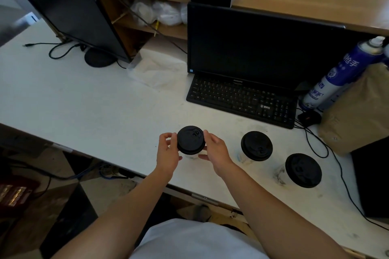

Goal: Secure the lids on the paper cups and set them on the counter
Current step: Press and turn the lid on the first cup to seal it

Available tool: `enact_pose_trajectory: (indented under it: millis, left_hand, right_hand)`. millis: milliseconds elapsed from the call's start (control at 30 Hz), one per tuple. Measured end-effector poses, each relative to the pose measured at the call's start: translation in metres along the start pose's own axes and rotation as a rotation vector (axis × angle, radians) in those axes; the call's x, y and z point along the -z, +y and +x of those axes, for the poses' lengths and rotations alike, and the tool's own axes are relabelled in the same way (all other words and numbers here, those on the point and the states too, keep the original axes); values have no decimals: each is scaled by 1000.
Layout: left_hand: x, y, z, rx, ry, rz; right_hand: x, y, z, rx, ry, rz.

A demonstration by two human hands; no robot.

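Currently | left hand (168, 151) and right hand (216, 151) are gripping the cup (190, 156) between them | risk: uneven pressing tilting the lid (191, 140), or squeezing crushing the cup.

I see three upright white paper cups, all black-lidded. The first cup (191, 140) is at lower centre. The second cup (256, 146) and third cup (303, 170) stand on the white surface (105, 111), stepping toward lower right.
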State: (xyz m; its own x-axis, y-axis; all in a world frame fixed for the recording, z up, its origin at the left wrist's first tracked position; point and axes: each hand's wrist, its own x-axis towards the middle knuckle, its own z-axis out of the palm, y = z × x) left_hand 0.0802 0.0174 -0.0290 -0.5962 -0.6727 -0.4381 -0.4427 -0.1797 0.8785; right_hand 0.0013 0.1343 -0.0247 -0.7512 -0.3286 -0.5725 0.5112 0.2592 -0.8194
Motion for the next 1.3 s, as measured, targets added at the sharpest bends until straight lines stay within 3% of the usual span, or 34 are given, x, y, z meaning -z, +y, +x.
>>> enact_pose_trajectory:
  millis: [600, 833, 967, 1100, 1200, 1300]
  left_hand:
    - [11, -6, 12, -275, -106, 252]
    - [13, -6, 18, -339, -166, 246]
    - [15, -4, 16, -245, -233, 173]
    - [19, 5, 14, -82, -278, 58]
    - [16, 8, 7, 67, -224, -61]
    - [13, 6, 2, 162, -185, -130]
  right_hand:
    - [2, -4, 9, 129, -13, -256]
    - [1, -5, 9, 103, -23, -180]
    - [-1, -3, 7, 133, -38, -178]
    - [2, -5, 3, 8, -104, -13]
    - [5, -1, -1, -106, -163, 182]
    - [4, 3, -8, -105, -233, 166]
